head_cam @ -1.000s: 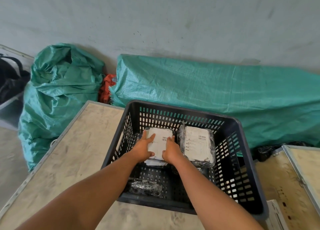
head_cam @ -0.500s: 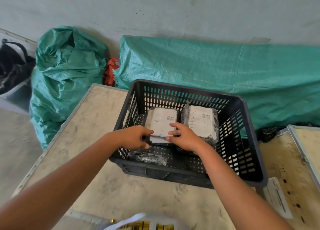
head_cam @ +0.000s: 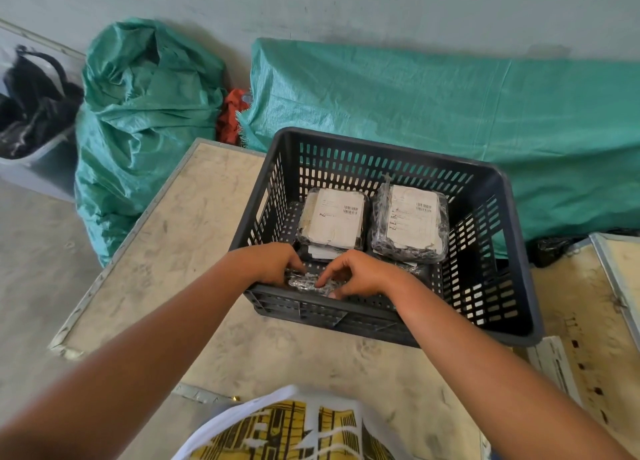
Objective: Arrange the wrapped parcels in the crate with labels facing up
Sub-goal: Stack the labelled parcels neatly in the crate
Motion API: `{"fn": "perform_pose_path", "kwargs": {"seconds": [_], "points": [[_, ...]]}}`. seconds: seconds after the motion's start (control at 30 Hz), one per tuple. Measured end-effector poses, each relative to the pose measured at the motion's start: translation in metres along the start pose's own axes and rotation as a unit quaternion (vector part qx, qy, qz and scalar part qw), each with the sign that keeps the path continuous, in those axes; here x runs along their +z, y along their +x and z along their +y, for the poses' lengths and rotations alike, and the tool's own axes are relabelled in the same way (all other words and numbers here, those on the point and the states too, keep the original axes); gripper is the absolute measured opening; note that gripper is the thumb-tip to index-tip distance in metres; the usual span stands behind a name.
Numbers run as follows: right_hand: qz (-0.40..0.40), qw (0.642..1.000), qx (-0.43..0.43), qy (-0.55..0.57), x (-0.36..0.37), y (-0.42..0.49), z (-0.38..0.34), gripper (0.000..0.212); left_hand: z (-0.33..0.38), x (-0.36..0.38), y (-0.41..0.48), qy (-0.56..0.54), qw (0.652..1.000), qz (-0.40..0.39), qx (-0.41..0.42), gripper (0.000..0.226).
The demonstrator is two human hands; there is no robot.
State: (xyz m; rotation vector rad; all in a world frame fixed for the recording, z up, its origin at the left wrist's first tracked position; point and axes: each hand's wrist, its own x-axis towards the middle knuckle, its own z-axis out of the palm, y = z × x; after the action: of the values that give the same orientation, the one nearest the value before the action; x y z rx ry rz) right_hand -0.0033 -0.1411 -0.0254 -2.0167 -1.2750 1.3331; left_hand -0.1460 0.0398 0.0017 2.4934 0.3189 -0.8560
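Observation:
A dark slotted plastic crate (head_cam: 498, 237) stands on a worn table. Two wrapped parcels lie flat at its back with white labels facing up: the left one (head_cam: 334, 220) and the right one (head_cam: 412, 222). More parcels show partly beneath them. At the crate's near left corner lies a small parcel in black wrap (head_cam: 308, 282), no label visible. My left hand (head_cam: 273, 263) and my right hand (head_cam: 356, 274) both reach over the near rim and close their fingers on this small parcel.
The table top (head_cam: 194, 251) ends in a metal edge on the left. Behind it are a green sack (head_cam: 145, 113), a long green tarp-covered bundle (head_cam: 433, 102) and a red cloth (head_cam: 232, 113). A second panel (head_cam: 588, 321) lies at right. A bin holds black bags (head_cam: 31, 102).
Both hands left the left labelled parcel and pulled back to the crate's near corner, closing on the small black parcel. The camera tilted down; my shirt shows at the bottom.

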Motion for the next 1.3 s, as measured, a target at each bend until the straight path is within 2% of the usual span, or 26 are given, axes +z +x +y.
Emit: {"fn": "perform_pose_path", "kwargs": {"seconds": [0.13, 0.3, 0.47, 0.53, 0.63, 0.73, 0.8, 0.87, 1.0, 1.1, 1.3], "points": [[0.029, 0.999, 0.020, 0.028, -0.002, 0.002, 0.003, 0.032, 0.008, 0.004, 0.008, 0.059, 0.998, 0.016, -0.026, 0.086], [0.016, 1.000, 0.002, -0.012, -0.001, 0.005, -0.006, 0.036, 0.006, 0.003, 0.010, 0.036, 0.999, 0.033, -0.015, 0.077], [0.114, 0.993, -0.031, -0.014, -0.011, -0.008, -0.008, 0.031, -0.002, 0.002, 0.005, -0.044, 0.995, 0.089, 0.019, 0.084], [0.166, 0.985, -0.049, -0.005, -0.018, -0.021, -0.008, 0.035, -0.004, -0.001, 0.002, -0.113, 0.980, 0.151, 0.060, 0.079], [0.244, 0.968, -0.061, 0.019, -0.035, -0.041, -0.011, 0.035, 0.001, -0.003, -0.004, -0.198, 0.935, 0.273, 0.107, 0.068], [0.294, 0.948, -0.067, 0.101, -0.057, -0.059, -0.016, 0.031, 0.007, -0.008, -0.013, -0.246, 0.889, 0.363, 0.133, 0.074], [0.318, 0.933, -0.083, 0.146, -0.069, -0.071, -0.019, 0.032, 0.012, -0.014, -0.018, -0.252, 0.881, 0.358, 0.179, 0.080], [0.324, 0.922, -0.105, 0.184, -0.081, -0.080, -0.022, 0.030, 0.017, -0.020, -0.020, -0.212, 0.894, 0.328, 0.220, 0.083], [0.320, 0.906, -0.127, 0.244, -0.101, -0.087, -0.032, 0.036, 0.023, -0.032, -0.018, -0.142, 0.910, 0.314, 0.229, 0.083], [0.330, 0.902, -0.141, 0.239, -0.111, -0.080, -0.036, 0.038, 0.020, -0.046, -0.016, -0.179, 0.904, 0.329, 0.205, 0.080], [0.414, 0.874, -0.186, 0.176, -0.103, -0.063, -0.032, 0.044, 0.011, -0.068, 0.002, -0.279, 0.885, 0.333, 0.167, 0.081]]}}
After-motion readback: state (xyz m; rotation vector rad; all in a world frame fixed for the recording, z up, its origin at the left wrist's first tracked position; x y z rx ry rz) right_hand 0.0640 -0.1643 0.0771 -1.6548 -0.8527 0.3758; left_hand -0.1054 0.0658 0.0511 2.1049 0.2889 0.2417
